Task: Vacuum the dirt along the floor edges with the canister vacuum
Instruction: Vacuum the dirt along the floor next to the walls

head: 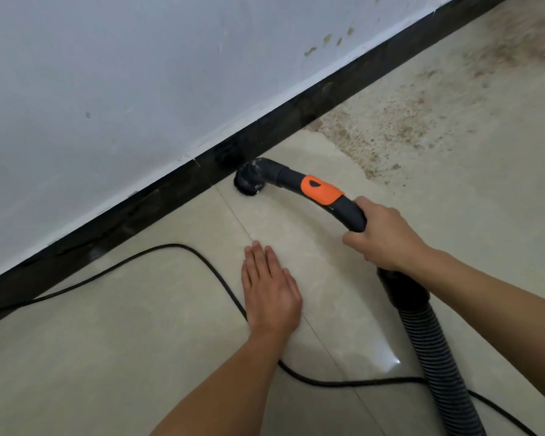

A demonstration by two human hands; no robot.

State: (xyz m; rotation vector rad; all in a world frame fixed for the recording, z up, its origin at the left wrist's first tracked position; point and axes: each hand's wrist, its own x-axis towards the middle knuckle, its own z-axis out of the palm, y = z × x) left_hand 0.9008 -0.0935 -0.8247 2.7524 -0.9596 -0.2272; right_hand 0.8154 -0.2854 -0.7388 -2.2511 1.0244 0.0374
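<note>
Gripping vacuum handle [343, 209], right hand [387, 237]; brush [247, 182] at baseboard [170, 190], centre frame; left hand [269, 291] flat, fingers straight, on floor [139, 341].

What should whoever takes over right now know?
Left hand: flat on the floor tile, fingers straight, holding nothing.
Right hand: grips the vacuum handle; brush nozzle sits at the baseboard.
Hose trails back past the right arm; power cord runs under the left forearm.
Done: tiles near the hands look clean.
Left: dirt along the baseboard beyond the brush nozzle.
</note>
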